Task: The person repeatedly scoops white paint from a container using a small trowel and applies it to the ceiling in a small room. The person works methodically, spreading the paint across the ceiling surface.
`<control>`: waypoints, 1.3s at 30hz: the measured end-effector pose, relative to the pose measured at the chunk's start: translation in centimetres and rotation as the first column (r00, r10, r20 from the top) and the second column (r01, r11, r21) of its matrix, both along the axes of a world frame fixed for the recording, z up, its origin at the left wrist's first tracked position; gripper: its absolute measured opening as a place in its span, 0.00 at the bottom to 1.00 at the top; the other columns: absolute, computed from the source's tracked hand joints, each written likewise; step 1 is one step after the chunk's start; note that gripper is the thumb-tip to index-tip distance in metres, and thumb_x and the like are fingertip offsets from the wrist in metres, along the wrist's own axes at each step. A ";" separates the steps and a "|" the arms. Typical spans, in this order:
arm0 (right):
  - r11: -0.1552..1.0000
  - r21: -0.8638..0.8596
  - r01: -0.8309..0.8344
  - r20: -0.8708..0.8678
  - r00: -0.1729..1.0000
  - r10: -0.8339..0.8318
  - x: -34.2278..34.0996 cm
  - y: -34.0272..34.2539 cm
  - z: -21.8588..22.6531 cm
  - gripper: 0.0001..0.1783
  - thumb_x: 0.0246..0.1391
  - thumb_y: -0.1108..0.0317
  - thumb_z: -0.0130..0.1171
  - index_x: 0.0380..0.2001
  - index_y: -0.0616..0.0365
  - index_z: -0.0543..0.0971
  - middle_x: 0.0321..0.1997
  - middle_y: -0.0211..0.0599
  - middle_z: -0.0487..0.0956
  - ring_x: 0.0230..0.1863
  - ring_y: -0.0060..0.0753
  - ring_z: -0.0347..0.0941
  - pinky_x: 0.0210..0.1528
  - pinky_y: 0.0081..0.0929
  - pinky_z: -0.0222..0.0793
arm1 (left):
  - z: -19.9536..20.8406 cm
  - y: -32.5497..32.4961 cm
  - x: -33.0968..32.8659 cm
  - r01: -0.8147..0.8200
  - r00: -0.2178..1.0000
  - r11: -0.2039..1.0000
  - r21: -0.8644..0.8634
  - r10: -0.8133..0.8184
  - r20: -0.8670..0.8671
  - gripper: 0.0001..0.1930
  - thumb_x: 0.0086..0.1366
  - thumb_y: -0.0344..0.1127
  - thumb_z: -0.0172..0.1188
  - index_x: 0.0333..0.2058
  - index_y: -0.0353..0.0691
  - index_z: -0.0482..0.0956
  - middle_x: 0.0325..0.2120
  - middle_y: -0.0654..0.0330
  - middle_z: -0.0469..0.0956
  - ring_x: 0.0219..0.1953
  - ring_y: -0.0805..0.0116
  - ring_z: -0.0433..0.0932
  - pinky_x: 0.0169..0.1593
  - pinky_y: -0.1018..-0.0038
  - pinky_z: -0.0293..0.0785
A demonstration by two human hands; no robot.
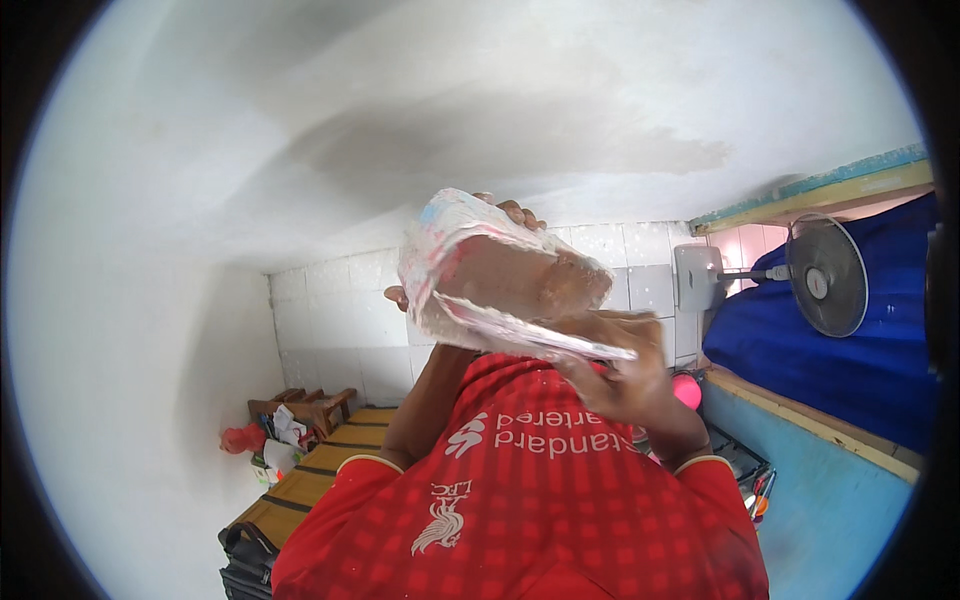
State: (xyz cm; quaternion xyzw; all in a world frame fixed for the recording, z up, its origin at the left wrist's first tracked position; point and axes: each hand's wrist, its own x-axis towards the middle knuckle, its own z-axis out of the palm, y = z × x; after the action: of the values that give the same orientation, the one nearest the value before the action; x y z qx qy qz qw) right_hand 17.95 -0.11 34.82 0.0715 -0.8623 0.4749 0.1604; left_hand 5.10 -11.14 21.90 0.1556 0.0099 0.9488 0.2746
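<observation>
My left hand (512, 211) is wrapped round a tub (425, 270) smeared with white paste, its fingers showing over the far rim and its thumb at the left side. Pink and blue traces show through the smears. The tub is tilted, with its greyish-brown inside in view. My right hand (640, 375), a little blurred, pinches a thin, flat, white-coated scraper (535, 333) at the tub's near edge. Whether the scraper touches the rim, I cannot tell. Beyond the hands, a white wall (400, 80) carries a darker, damp-looking grey patch (480, 140).
On the right stands a grey fan (825, 275) before a blue cloth (900, 310), above a light-blue partition (830, 500). White tiles (350, 310) line the wall behind me. A yellow-brown slatted bench (325, 470), a black bag (248, 560) and wooden pieces (310, 408) are at lower left.
</observation>
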 end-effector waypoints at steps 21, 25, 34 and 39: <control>0.992 0.106 0.069 -0.030 0.997 -0.066 0.6 -0.7 -1.4 0.10 0.53 0.76 0.66 0.40 0.63 0.83 0.34 0.39 0.86 0.29 0.35 0.83 0.31 0.30 0.76 | -4.2 -0.2 0.0 0.042 0.999 0.998 -0.035 -0.043 -0.018 0.62 0.45 0.87 0.54 0.66 0.41 0.60 0.55 0.45 0.66 0.60 0.46 0.63 0.62 0.44 0.65; 0.990 0.063 0.127 -0.007 0.992 -0.126 1.4 0.4 -0.4 0.12 0.52 0.76 0.66 0.42 0.61 0.82 0.34 0.39 0.86 0.30 0.37 0.83 0.34 0.32 0.76 | -2.8 -0.2 -0.1 0.018 0.997 0.999 -0.035 -0.021 -0.070 0.63 0.43 0.88 0.53 0.66 0.41 0.61 0.55 0.45 0.66 0.60 0.46 0.63 0.61 0.44 0.65; 0.988 0.105 0.111 -0.020 0.994 -0.109 1.2 -0.7 -1.2 0.09 0.52 0.74 0.65 0.39 0.61 0.82 0.32 0.41 0.84 0.29 0.37 0.83 0.30 0.27 0.75 | -1.4 -0.1 0.2 0.005 0.992 0.999 -0.037 -0.010 -0.126 0.65 0.40 0.91 0.51 0.65 0.41 0.63 0.57 0.45 0.67 0.60 0.45 0.65 0.61 0.44 0.66; 0.975 0.024 0.221 0.093 0.971 -0.222 1.3 0.3 0.2 0.07 0.53 0.75 0.65 0.37 0.60 0.83 0.34 0.40 0.85 0.28 0.32 0.83 0.31 0.28 0.76 | -1.0 0.2 0.1 -0.010 0.989 1.000 -0.030 0.005 -0.150 0.66 0.38 0.92 0.50 0.65 0.41 0.63 0.57 0.46 0.67 0.59 0.44 0.65 0.61 0.43 0.66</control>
State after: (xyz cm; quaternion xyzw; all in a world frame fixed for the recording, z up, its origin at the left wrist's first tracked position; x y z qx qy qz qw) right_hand 19.24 0.14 35.04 -0.0468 -0.8747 0.4512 0.1704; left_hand 5.19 -10.93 20.89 0.2223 0.0456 0.9352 0.2718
